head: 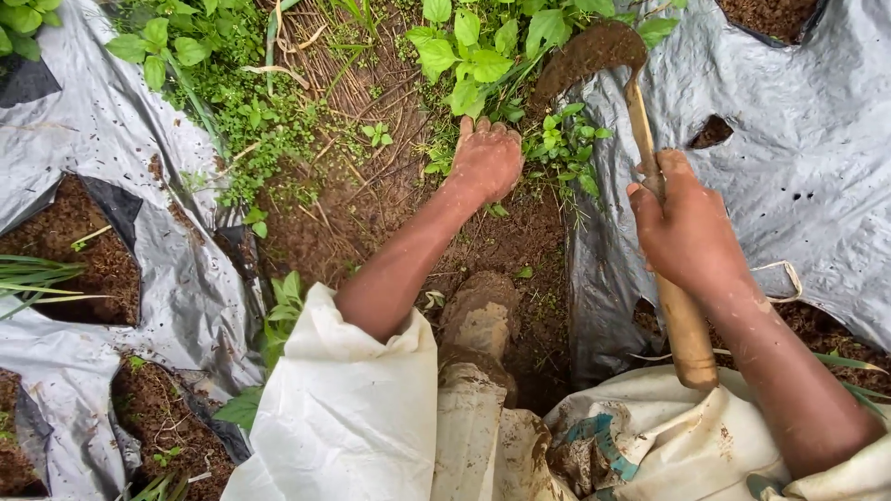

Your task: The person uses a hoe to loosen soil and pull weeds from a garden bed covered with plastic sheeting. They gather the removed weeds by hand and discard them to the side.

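We look down on a muddy furrow (371, 199) between two beds covered in grey plastic mulch sheet (798, 139). Our left hand (485, 158) reaches forward and down into the weeds; its fingers are curled tight around a clump of green leafy weeds (469, 60) at the base of the stems, knuckles up, and the hand is smeared with wet soil. Our right hand (689, 227) is wrapped shut around the wooden handle (682, 315) of a small hoe, gripping it about halfway along. The handle runs up from near our right knee toward the top of the view, and its curved, soil-caked blade (589, 51) sits above the plastic's edge, just beside the weeds that the left hand grips, to their right. Whether the blade touches the leaves we cannot tell.

Below the left hand, a mud-covered boot (481, 311) stands in the furrow, and pale, dirt-stained trousers (343, 417) fill the bottom of the view. On the left, the plastic sheet has several torn openings showing dark soil (74, 246), with thin green blades of a plant (32, 278) sticking out of one. More low weeds (251, 111) spread over the upper left of the furrow, along with dry straw-like stems. On the right sheet there are small holes (713, 132), and a larger opening near our right forearm shows soil and narrow green leaves (849, 371).
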